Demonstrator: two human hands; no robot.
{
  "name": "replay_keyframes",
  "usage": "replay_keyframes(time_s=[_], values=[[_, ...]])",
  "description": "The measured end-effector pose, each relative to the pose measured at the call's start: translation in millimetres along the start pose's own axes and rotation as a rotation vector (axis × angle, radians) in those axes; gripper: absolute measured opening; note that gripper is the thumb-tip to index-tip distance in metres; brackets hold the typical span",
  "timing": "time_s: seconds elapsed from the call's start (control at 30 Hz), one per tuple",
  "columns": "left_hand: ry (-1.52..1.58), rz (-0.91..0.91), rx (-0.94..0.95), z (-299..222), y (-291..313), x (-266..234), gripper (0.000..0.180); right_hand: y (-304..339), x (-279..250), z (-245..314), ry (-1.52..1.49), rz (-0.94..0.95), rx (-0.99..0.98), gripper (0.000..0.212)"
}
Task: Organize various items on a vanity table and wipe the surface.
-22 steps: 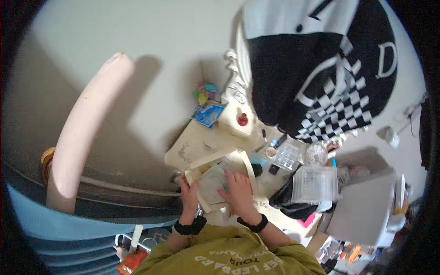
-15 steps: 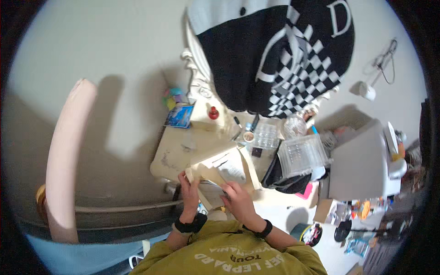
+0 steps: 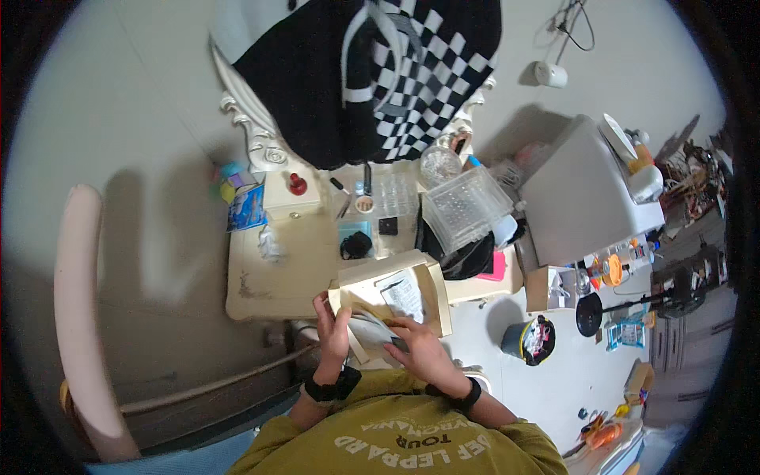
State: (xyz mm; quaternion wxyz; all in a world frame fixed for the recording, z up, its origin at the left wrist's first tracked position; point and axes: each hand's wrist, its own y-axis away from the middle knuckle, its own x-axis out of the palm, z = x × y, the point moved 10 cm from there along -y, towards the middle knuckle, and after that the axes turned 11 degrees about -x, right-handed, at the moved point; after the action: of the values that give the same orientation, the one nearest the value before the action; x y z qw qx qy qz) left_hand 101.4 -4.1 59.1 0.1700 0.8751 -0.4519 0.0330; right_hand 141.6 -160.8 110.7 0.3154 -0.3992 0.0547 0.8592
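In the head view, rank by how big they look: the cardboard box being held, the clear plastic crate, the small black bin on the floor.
1. cardboard box
2. clear plastic crate, slightly smaller; it lies farther off, so true order is unsure
3. black bin, clearly smallest

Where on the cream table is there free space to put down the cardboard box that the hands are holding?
The left part of the cream table is bare, bordered by the crumpled white wad behind and the cardboard box on the right. The back right is crowded: small cream drawer box, black item on a teal card, clear plastic crate. Both the left hand and the right hand grip the box.
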Motion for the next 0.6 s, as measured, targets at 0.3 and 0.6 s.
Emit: replay_keyframes(time_s=[0.3,0.6], values=[[0.133,0.080,-0.117,46,-4,62,0.040,46,-92,-36,-0.217,-0.398,0.059,0.031],[-0.072,0.191,-0.201,29,24,172,0.038,122,-179,-126,-0.865,-0.808,0.267,0.034]])
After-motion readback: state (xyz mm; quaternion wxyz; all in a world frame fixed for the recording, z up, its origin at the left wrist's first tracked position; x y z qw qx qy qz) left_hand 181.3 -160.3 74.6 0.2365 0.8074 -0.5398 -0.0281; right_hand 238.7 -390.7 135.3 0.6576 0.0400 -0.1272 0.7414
